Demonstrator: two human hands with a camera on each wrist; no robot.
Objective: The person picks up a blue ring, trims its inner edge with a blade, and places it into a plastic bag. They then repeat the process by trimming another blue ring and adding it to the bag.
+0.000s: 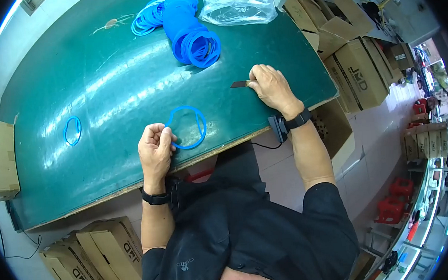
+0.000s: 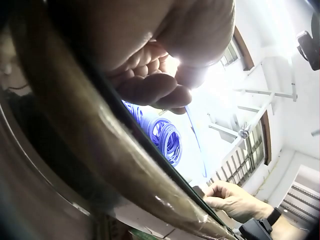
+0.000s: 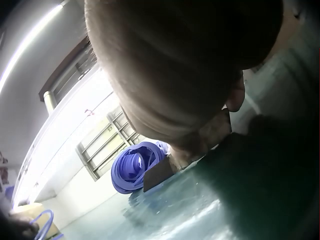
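A thin, bright blue, flexible-looking ring (image 1: 204, 127) is at the near edge of the dark green, glossy tabletop (image 1: 114, 148), its left side pinched between the thumb and fingers of the left grip (image 1: 155, 149). Its outline is uneven: rounded along the right and bottom, bent inward at the upper left, with a narrow blue line running inside its right side. Whether that line is a twist of the same band or a second one cannot be told, nor whether the lower curve touches the surface.

To its right, the right grip (image 1: 274, 89) pinches a flat, dark grey blade with a slanted end (image 1: 239, 84), which points left, well apart from the ring. The end of the blade inside the fingers is hidden.

Farther back lies a long stack of matching blue rings (image 1: 178, 20), some loosely fanned at both ends, beside a crumpled clear plastic bag (image 1: 239, 4) cut off by the top edge. A small loose blue ring (image 1: 80, 127) lies alone at left.

In the left wrist view, the palm covers most of the work, and the held ring is a pale strip against glare. The right wrist view is largely blocked by the dark, shadowed hand; only part of the ring shows in its lower left corner.
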